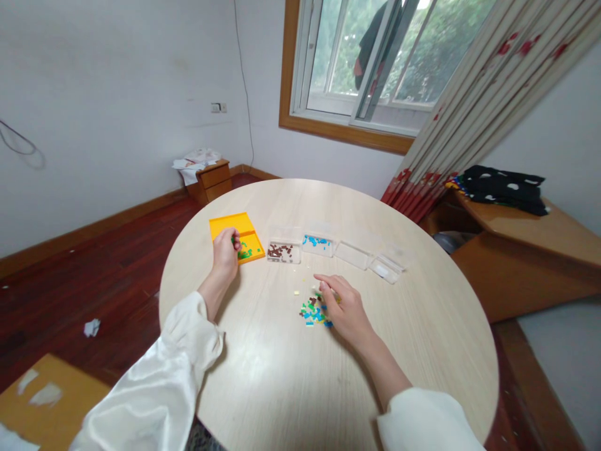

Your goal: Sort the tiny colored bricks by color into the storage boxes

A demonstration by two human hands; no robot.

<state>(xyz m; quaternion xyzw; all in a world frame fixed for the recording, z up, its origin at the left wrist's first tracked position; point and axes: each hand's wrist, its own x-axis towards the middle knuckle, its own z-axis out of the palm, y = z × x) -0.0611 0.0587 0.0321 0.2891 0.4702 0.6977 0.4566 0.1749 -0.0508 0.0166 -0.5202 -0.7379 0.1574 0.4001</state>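
Observation:
My left hand (226, 254) is over the open yellow box (241, 222), fingers curled together. Green bricks (248, 250) lie in that box; some green shows beside my fingertips, but whether they hold a brick is hidden. My right hand (345, 307) hovers at the right side of a mixed pile of small toy bricks (310, 310), coloured green, blue, brown and yellow. Its index finger stretches out to the left with the thumb apart below it, and no brick is plainly held. A pale yellow brick (297, 292) lies just left of the pile.
Right of the yellow box stand a clear box of brown bricks (284, 259), a clear box of blue bricks (318, 252) and two more clear boxes, one (352, 258) in the middle and one (385, 274) at the end. All rest on a round wooden table (272, 376).

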